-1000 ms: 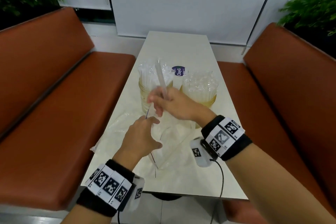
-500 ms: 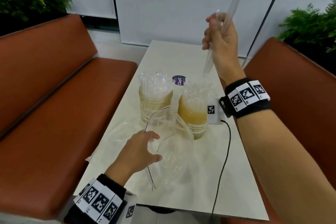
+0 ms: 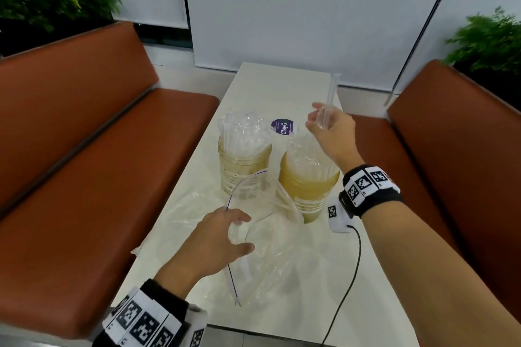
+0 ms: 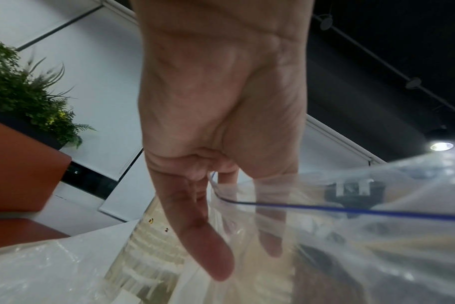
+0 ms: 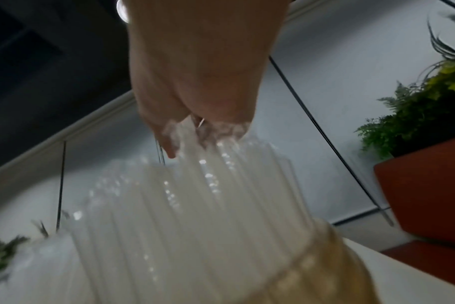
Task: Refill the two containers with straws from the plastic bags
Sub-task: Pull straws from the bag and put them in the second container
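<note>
Two amber-tinted clear containers stand mid-table, the left container (image 3: 244, 169) and the right container (image 3: 308, 189) (image 5: 314, 275), both packed with upright wrapped straws (image 5: 195, 216). My right hand (image 3: 321, 121) (image 5: 192, 127) hovers just above the right container and pinches one clear straw (image 3: 330, 93) that points up and away. My left hand (image 3: 242, 231) (image 4: 221, 216) grips the open mouth of a clear zip bag (image 3: 267, 248) (image 4: 364, 236), with its blue zip line across my fingers. The bag lies in front of the containers; what it holds I cannot make out.
A second, flat clear bag (image 3: 191, 205) lies on the white table (image 3: 282, 84) left of the containers. A round purple sticker (image 3: 283, 127) sits behind them. Brown benches (image 3: 84, 177) flank the table. A black cable (image 3: 352, 270) runs from my right wrist.
My right hand drew a straw from the bag, lifted it high, then came down over the right container. My left hand stayed on the bag's mouth.
</note>
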`<state>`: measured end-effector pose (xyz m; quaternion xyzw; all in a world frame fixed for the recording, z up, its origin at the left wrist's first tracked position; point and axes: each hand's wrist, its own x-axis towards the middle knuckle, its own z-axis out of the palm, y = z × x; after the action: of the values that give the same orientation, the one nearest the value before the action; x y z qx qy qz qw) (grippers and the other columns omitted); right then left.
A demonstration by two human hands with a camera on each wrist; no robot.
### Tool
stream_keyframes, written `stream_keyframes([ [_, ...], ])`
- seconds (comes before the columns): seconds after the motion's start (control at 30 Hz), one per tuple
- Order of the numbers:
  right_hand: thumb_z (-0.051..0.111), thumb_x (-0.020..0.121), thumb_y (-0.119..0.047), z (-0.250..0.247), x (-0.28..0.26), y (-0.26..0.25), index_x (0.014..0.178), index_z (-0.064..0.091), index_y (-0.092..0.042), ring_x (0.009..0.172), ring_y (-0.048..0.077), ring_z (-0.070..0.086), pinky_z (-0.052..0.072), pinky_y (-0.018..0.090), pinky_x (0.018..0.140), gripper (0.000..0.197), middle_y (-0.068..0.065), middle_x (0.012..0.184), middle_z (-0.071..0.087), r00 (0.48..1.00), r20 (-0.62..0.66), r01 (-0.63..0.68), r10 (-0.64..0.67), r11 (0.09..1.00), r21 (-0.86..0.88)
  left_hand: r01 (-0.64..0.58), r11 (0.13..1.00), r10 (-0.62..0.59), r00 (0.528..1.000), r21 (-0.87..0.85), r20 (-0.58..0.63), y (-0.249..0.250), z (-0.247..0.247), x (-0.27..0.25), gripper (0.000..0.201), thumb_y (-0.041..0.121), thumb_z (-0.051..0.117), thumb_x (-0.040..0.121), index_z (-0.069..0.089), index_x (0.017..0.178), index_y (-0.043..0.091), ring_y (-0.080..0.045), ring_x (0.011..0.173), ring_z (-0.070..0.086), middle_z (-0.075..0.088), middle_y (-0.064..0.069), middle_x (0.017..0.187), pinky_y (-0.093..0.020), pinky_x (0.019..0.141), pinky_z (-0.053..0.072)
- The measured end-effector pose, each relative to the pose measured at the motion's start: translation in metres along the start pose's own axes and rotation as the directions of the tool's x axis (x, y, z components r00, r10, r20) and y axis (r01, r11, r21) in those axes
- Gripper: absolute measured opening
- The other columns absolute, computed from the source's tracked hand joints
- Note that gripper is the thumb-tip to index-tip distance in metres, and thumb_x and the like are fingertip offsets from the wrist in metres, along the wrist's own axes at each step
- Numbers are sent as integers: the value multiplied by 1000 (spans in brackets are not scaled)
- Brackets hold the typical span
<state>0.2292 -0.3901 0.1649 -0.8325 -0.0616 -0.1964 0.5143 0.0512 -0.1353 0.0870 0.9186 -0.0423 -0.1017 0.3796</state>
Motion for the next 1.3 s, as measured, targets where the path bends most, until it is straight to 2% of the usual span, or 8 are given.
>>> stream_keyframes([
  [0.13,81,77,0,-10,12,-23,142,32,-30,96,22,71,61,27,75,86,11,117,59,966,-166,238,-195,924,299,-4,1000,4,1000,15,7,3,2,4,50,44,81,79,59,124,41,-7,77,55,56,18,118,-20,69,47],
  [0.23,72,90,-20,-18,28,-39,136,51,-26,95,15,69,55,18,73,51,4,115,66,889,-292,363,-353,931,-21,-2,1000,2,1000,30,6,6,2,4,51,45,81,78,60,124,41,-7,77,55,56,18,118,-20,66,47],
  [0.3,58,99,-23,-19,33,-36,120,70,-14,93,19,70,52,20,83,26,5,108,73,882,-173,358,-438,863,-356,-6,1000,6,1000,26,1,8,1,5,51,44,81,78,60,124,39,-8,74,54,57,18,117,-22,67,47],
  [0.47,35,108,-32,2,-9,9,113,66,-9,108,35,63,49,42,97,39,14,111,67,910,403,352,-96,692,-630,-47,998,47,999,33,-4,16,-1,6,45,42,78,82,61,124,39,-5,75,53,58,17,119,-21,72,45],
  [0.7,31,109,-36,-14,-7,-3,148,47,-12,146,25,34,26,38,119,49,7,155,44,940,281,328,-192,729,-601,-97,995,97,995,20,9,26,1,2,45,24,74,88,60,128,39,-2,68,54,56,16,122,-17,69,44],
  [0.83,23,110,-34,-5,-15,13,147,43,-7,138,28,43,28,43,116,50,13,150,47,873,483,353,66,599,-719,-85,996,84,996,-27,-29,31,7,-1,45,18,77,86,62,125,36,-5,63,59,52,14,110,-18,71,45],
  [0.97,27,106,-50,-4,-9,8,151,42,-22,144,28,37,24,49,120,55,10,156,42,935,346,308,-79,663,-682,-82,996,81,996,-38,-37,36,10,-2,43,16,76,88,62,123,37,-7,60,62,48,18,102,-15,64,46],
  [1.3,31,91,-78,4,-16,11,149,41,-41,148,25,28,15,55,120,69,-2,159,36,913,408,301,18,647,-701,-92,994,87,993,-66,-74,37,9,-19,42,17,73,90,62,125,37,-1,67,60,52,18,111,-12,69,47],
])
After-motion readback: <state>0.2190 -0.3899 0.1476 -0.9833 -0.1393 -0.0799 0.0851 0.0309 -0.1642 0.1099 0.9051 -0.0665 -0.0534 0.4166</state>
